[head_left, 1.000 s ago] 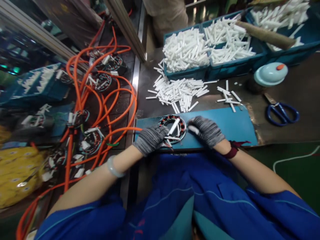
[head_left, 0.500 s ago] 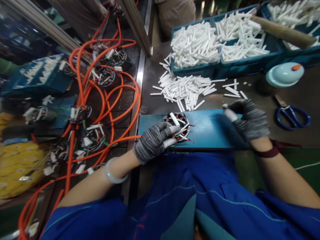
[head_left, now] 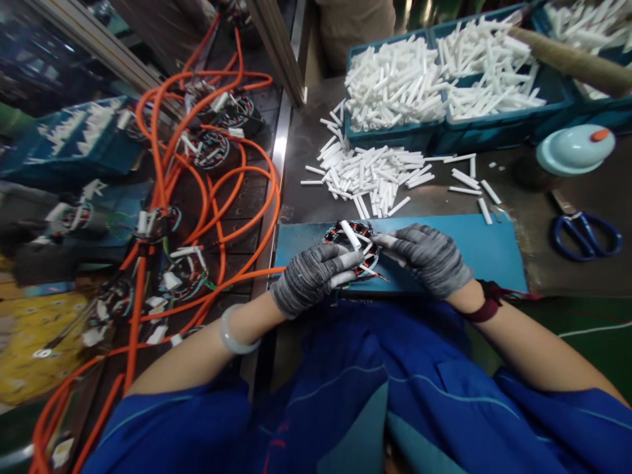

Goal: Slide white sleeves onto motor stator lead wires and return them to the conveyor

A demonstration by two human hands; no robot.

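A ring-shaped motor stator point(head_left: 332, 233) with dark windings, orange-flecked lacing and white sleeves lies on a blue board point(head_left: 494, 253). My left hand point(head_left: 316, 273), in a grey striped glove with pale fingertips, grips its near left side. Across the top of the ring rests a thick white sleeve point(head_left: 350, 235). My right hand point(head_left: 427, 258), gloved alike, is closed in a pinch at the ring's right edge; its fingertips hide what they hold. One thin reddish lead point(head_left: 381, 277) sticks out below those fingers.
Loose white tubes point(head_left: 375, 172) lie beyond the board, with teal bins point(head_left: 395, 139) of tubes behind. At right are blue-handled scissors point(head_left: 586, 236) and a bottle with a pale-blue lid point(head_left: 575, 150). Orange hoses point(head_left: 274, 184) and several stators point(head_left: 212, 150) fill the left side.
My right hand has come left from the board's right end to the stator's right edge, uncovering a white tube at the board's far edge. My left hand keeps its hold.
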